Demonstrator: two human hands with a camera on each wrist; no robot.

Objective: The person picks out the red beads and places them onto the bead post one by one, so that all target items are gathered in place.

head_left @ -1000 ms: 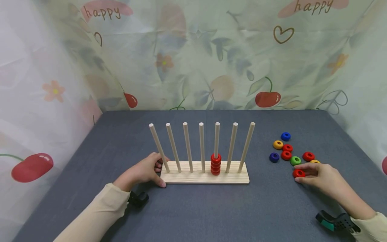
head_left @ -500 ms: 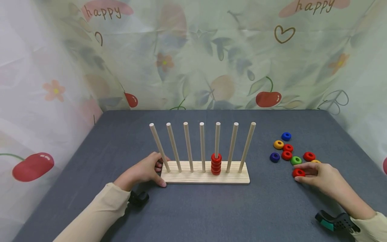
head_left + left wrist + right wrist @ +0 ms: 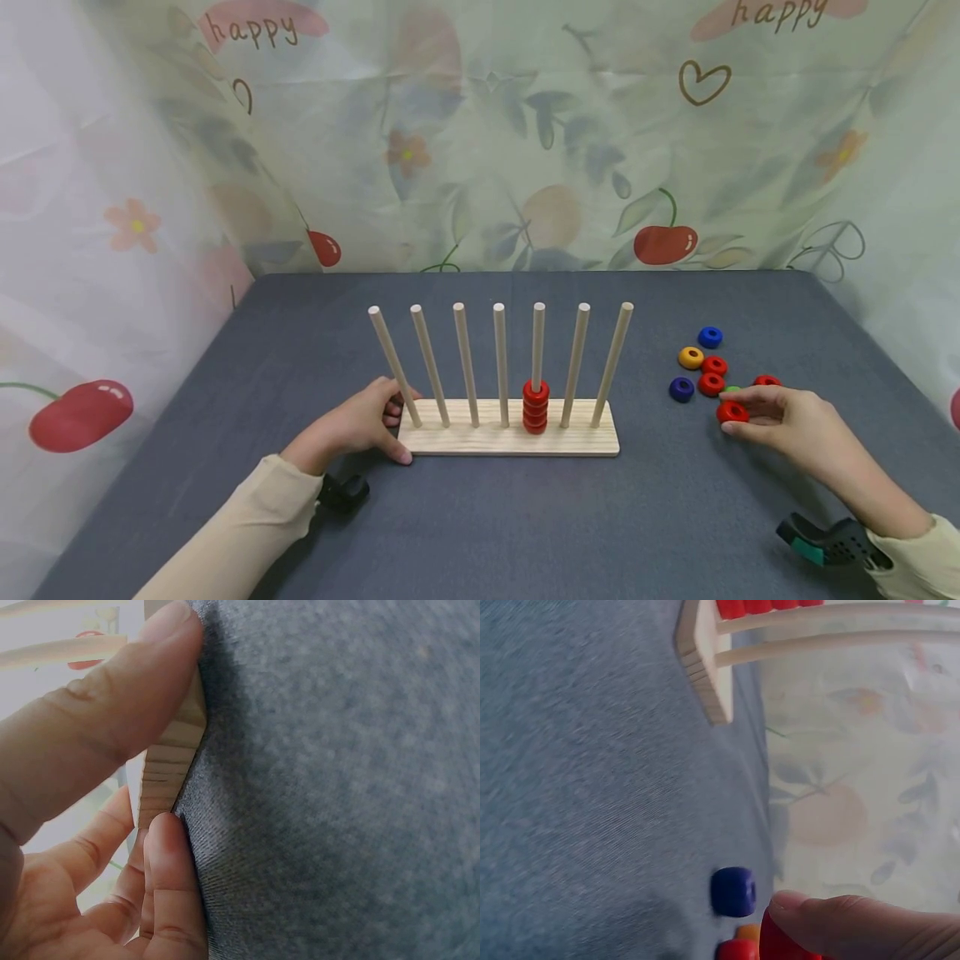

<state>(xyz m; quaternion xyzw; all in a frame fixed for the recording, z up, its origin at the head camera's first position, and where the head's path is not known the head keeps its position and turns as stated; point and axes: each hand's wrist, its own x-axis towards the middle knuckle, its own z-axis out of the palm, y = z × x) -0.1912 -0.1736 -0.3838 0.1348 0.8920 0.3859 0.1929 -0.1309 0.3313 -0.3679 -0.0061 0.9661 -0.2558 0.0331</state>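
Observation:
A pale wooden base [image 3: 465, 442] carries several upright pegs in a row. Red rings are stacked on the peg [image 3: 537, 346] third from the right, forming a short stack [image 3: 536, 410]. My left hand [image 3: 371, 417] grips the base's left end, thumb at the front corner and fingers behind; the left wrist view shows the thumb and fingertips against the wooden end [image 3: 166, 769]. My right hand [image 3: 795, 421] pinches a red ring [image 3: 732, 413] between thumb and fingers, just above the table. In the right wrist view that ring [image 3: 780, 941] is partly covered by the thumb.
Loose rings lie on the dark table [image 3: 525, 533] at the right: a blue ring [image 3: 710, 337], a yellow ring [image 3: 691, 358], a dark blue ring [image 3: 681, 389] and several red ones [image 3: 711, 384]. A green ring [image 3: 732, 388] is mostly hidden behind my right hand. A patterned curtain [image 3: 480, 167] hangs behind.
My right hand has lifted the red ring slightly and shifted it a little left and away from me, now covering most of the green ring. The left hand and base have stayed put.

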